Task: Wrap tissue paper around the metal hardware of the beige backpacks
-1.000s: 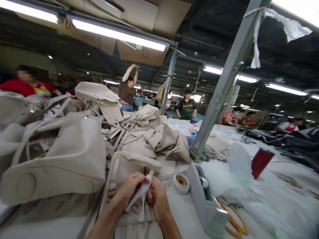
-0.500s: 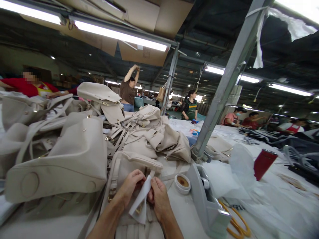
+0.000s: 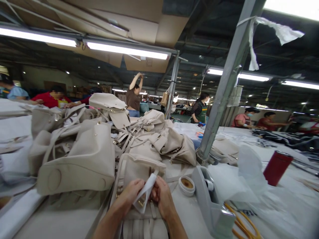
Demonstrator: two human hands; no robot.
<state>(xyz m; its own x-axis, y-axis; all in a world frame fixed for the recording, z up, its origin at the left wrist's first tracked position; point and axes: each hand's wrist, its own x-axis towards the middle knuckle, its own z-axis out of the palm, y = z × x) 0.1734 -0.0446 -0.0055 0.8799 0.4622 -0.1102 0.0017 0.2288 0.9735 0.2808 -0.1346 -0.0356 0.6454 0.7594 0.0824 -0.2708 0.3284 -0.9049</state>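
Note:
Directly before me lies a beige bag (image 3: 132, 166) with straps and gold-coloured buckles. A thin white wrapping sheet (image 3: 147, 191) runs between my hands, loosely covering a gold buckle on a strap of the bag. My left hand (image 3: 134, 192) is closed at the sheet's left edge, its fingertips partly behind it. My right hand (image 3: 160, 191) pinches the sheet from the right, fingers curled inward. Right of the hands stands a small round white tub (image 3: 186, 186) with brown content. Beside that is a grey tape dispenser (image 3: 211, 202).
Beige bags (image 3: 79, 159) are heaped left and ahead. Yellow-handled scissors (image 3: 245, 222) lie right of the dispenser. Crumpled white sheets (image 3: 231, 181) and a red box-like object (image 3: 277, 167) are farther right. A slanted metal post (image 3: 224, 89) rises from the table; several co-workers are beyond.
My view has turned slightly left, so things sit farther right in it. The white sheet now looks narrower and more folded over the buckle. Both hands stay on it.

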